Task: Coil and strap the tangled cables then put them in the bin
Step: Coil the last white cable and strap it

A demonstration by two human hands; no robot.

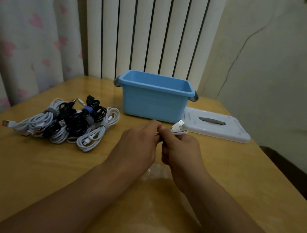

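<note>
My left hand (pixel 137 142) and my right hand (pixel 180 149) meet at the middle of the table, both gripping a coiled white cable (pixel 179 129). Its USB plug sticks out to the upper right, past my right fingers. Most of the coil is hidden inside my hands; something dark shows between them. A blue bin (pixel 153 104) stands open just behind my hands. To the left lies a pile of white and black cable coils (pixel 70 122), several bound with grey straps and one with a blue strap.
The bin's white lid (pixel 218 125) lies flat to the right of the bin. The wooden table (pixel 38 168) ends at a radiator and curtain behind. A dark chair edge (pixel 300 181) shows at the far right.
</note>
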